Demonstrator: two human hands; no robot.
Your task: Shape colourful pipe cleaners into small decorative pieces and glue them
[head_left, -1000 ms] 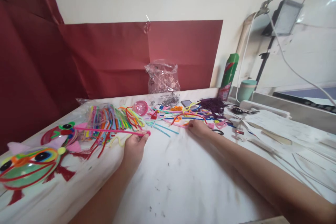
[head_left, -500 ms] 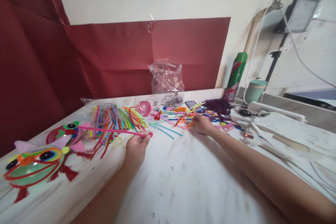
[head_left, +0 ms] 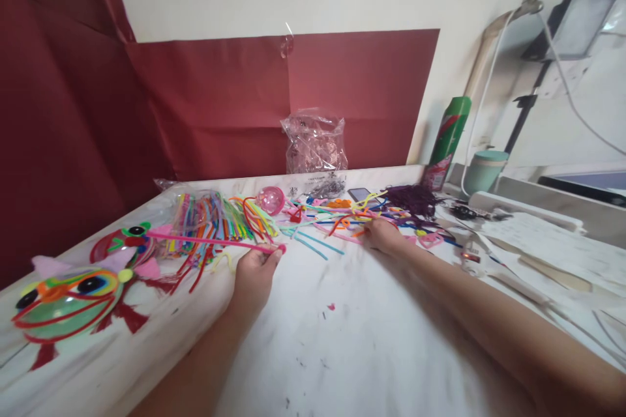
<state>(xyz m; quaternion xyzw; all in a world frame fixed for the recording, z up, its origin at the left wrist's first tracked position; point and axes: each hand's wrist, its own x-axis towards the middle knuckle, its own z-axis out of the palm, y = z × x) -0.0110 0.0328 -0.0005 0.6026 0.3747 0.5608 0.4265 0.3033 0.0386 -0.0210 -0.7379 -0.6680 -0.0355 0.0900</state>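
My left hand (head_left: 254, 273) rests on the white marble table (head_left: 352, 339), its fingers pinched on one end of a long pink pipe cleaner (head_left: 210, 241) that runs left toward a pack of coloured pipe cleaners (head_left: 205, 221). My right hand (head_left: 384, 234) reaches forward into a scatter of loose pipe cleaners (head_left: 337, 215), fingers curled and touching a pink one. What those fingers hold, if anything, I cannot make out.
Two fish-shaped crafts (head_left: 73, 300) (head_left: 124, 244) lie at the left. A pink ball (head_left: 271, 199), a clear plastic bag (head_left: 315, 143), a phone (head_left: 359, 194), purple yarn (head_left: 408, 199), a green can (head_left: 447, 140), a mint cup (head_left: 484, 169) and papers (head_left: 538, 241) stand further back and right.
The view has drifted slightly, so everything sits a little further right. My right hand has stayed in the loose pipe cleaners; my left hand keeps hold of the pink one.
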